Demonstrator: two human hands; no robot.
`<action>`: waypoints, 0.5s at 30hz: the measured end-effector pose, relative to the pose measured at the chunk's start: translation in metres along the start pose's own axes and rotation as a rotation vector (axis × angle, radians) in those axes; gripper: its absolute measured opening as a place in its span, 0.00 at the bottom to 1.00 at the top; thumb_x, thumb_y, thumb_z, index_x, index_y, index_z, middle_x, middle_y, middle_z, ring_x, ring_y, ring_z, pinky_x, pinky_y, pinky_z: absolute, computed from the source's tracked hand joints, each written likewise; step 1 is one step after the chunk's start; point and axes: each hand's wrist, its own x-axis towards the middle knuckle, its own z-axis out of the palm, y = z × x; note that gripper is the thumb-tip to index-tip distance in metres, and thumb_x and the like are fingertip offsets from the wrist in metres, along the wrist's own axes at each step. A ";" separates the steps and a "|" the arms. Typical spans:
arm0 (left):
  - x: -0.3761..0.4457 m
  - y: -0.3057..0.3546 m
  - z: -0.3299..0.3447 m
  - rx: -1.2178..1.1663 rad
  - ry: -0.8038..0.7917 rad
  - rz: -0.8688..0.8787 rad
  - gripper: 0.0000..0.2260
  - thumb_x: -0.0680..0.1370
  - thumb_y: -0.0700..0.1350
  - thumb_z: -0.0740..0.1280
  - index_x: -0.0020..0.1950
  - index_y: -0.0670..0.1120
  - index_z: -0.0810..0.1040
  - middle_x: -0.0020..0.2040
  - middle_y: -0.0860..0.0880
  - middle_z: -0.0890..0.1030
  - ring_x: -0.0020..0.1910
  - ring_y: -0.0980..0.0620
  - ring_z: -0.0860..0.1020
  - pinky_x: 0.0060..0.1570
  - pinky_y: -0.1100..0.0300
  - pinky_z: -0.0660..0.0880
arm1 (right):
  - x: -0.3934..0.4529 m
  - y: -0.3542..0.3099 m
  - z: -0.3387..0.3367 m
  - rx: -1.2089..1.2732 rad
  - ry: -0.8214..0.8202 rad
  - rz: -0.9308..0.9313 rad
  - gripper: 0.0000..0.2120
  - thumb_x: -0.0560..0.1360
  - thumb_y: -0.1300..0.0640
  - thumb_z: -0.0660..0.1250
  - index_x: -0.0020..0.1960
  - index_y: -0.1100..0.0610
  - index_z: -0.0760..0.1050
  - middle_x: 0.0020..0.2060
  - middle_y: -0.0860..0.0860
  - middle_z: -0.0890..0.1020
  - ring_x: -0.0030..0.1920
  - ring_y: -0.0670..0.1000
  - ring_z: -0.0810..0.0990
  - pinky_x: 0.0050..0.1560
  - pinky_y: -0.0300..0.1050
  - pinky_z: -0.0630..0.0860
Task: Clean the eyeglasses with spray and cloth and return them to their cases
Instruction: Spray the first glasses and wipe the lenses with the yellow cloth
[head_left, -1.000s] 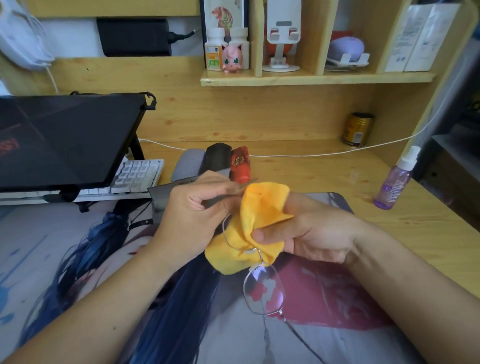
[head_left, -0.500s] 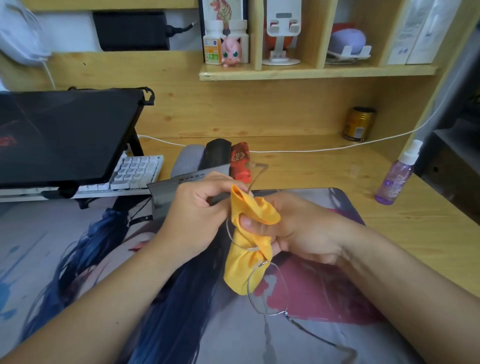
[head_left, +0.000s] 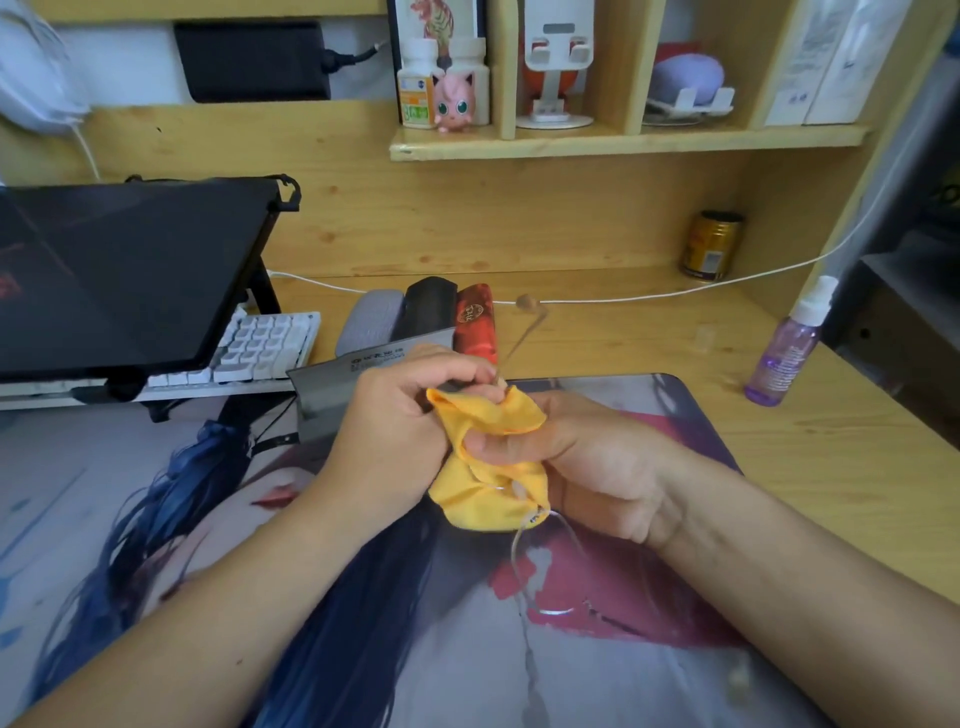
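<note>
View: single head-worn wide-angle camera.
Facing: forward and down over the desk (head_left: 779, 452) toward the shelf (head_left: 623, 140) at the frame top.
Nearness: close; forearms enter from the lower corners, hands sit mid-frame.
Shared views: none, only one.

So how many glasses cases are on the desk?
3, side by side behind the hands: a grey case, a black case, and a red case. More may be hidden behind the hands.

both hands (head_left: 400, 415) (head_left: 597, 467) curled, meeting mid-frame, gripping.
</note>
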 end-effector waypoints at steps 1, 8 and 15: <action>0.000 0.000 0.000 0.017 0.027 -0.022 0.12 0.74 0.33 0.72 0.43 0.51 0.85 0.44 0.54 0.85 0.46 0.54 0.83 0.50 0.57 0.79 | 0.001 -0.001 -0.001 0.041 0.036 -0.015 0.09 0.70 0.64 0.73 0.51 0.61 0.81 0.40 0.53 0.84 0.40 0.51 0.83 0.44 0.45 0.79; 0.004 0.003 -0.006 -0.218 0.055 -0.136 0.05 0.72 0.44 0.75 0.47 0.51 0.88 0.47 0.48 0.87 0.49 0.48 0.85 0.52 0.55 0.80 | 0.002 -0.004 -0.010 0.051 0.116 -0.136 0.16 0.73 0.63 0.69 0.61 0.66 0.79 0.48 0.58 0.84 0.46 0.53 0.84 0.44 0.46 0.81; 0.002 0.002 -0.006 -0.184 -0.036 -0.103 0.03 0.71 0.40 0.73 0.44 0.44 0.85 0.41 0.52 0.85 0.43 0.54 0.81 0.49 0.61 0.77 | -0.008 -0.013 -0.027 -0.244 -0.168 0.077 0.14 0.71 0.68 0.70 0.57 0.65 0.79 0.47 0.58 0.84 0.48 0.55 0.84 0.50 0.50 0.80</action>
